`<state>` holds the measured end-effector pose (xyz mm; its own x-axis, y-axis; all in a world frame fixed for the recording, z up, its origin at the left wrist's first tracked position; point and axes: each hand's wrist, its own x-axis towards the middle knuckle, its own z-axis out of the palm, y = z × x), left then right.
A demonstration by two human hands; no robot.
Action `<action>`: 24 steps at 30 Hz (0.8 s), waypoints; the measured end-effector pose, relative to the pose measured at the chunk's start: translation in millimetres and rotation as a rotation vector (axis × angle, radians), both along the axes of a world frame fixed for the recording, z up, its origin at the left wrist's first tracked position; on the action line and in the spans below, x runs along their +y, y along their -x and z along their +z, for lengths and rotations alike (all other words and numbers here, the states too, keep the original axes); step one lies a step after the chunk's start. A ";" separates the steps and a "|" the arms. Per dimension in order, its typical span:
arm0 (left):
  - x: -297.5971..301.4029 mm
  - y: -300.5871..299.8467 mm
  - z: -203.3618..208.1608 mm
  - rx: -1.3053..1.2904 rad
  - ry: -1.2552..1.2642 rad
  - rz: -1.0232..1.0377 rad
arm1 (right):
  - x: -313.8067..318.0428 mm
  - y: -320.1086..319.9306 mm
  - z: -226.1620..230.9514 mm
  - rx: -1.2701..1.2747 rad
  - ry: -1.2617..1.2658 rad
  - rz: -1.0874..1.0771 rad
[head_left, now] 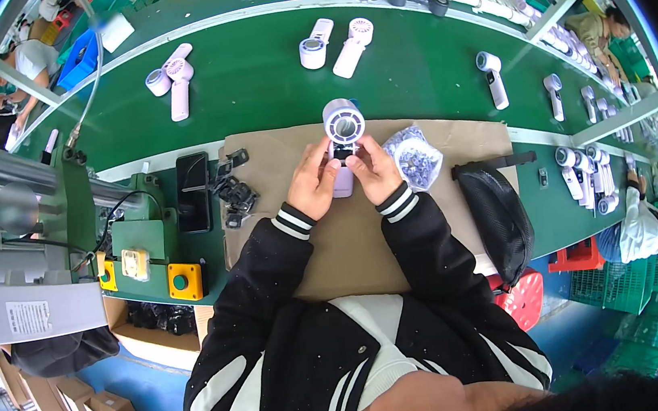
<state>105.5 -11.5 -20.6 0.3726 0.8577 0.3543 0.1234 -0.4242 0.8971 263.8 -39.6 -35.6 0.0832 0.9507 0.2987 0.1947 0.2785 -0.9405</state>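
A pale purple handheld fan (345,126) stands out over the brown cardboard sheet (343,261), its round head pointing away from me. My left hand (312,185) grips the handle from the left, and my right hand (375,171) grips it from the right. Both thumbs press near a dark part on the handle just under the head; its details are too small to make out. Close to my right hand lies a clear plastic bag (414,158) of small purplish pieces. Several black plastic parts (235,190) are heaped left of my left hand.
A green press machine (142,243) with a yellow button box (185,281) stands at left, beside a black phone (194,192). At right lies a black mesh pouch (496,215). More handheld fans (181,88) rest on the green belt (256,67). Co-workers sit at the far sides.
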 end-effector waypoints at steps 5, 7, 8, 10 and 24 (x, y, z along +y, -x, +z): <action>1.0 -0.2 -0.1 -0.088 0.020 -0.002 | 0.3 2.0 4.8 0.003 -0.017 0.002; 2.0 -0.2 -3.8 -0.095 -0.023 -0.001 | 0.6 0.4 6.2 0.033 -0.047 0.018; 2.1 0.6 -3.7 -0.100 -0.048 -0.004 | 0.8 0.7 8.6 0.045 -0.068 0.024; -0.1 0.8 -4.5 -0.158 0.020 -0.026 | 0.6 2.5 13.6 0.088 -0.084 0.060; -3.4 -2.7 17.1 -0.230 0.007 0.068 | -6.4 4.1 31.0 0.238 -0.078 0.138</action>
<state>108.2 -14.9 -3.5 0.2240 0.8808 0.4172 -0.0569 -0.4155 0.9078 259.8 -46.0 -4.6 0.0313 0.9327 0.3592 -0.0733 0.3606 -0.9298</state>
